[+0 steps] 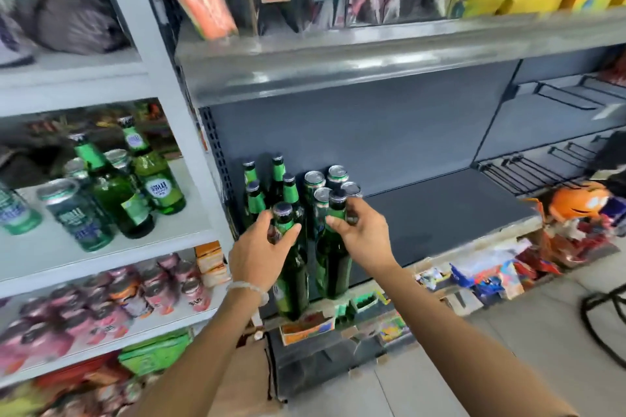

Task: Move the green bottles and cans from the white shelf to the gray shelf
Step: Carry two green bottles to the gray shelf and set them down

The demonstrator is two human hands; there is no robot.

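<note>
Head view: your left hand [263, 249] grips one green bottle [290, 278] by the neck, your right hand [359, 234] another [333, 259] (dark glass, black caps), apparently at the gray shelf [440, 210] front edge, beside grouped bottles and cans [333, 183].

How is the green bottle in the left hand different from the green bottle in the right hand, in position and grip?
The left hand grips the left bottle round its neck; the right hand pinches the right bottle just under its cap. The left bottle hangs lower and nearer the camera; the right bottle sits higher, closer to the cans. Both are green, roughly upright, capped, at the gray shelf.
</note>
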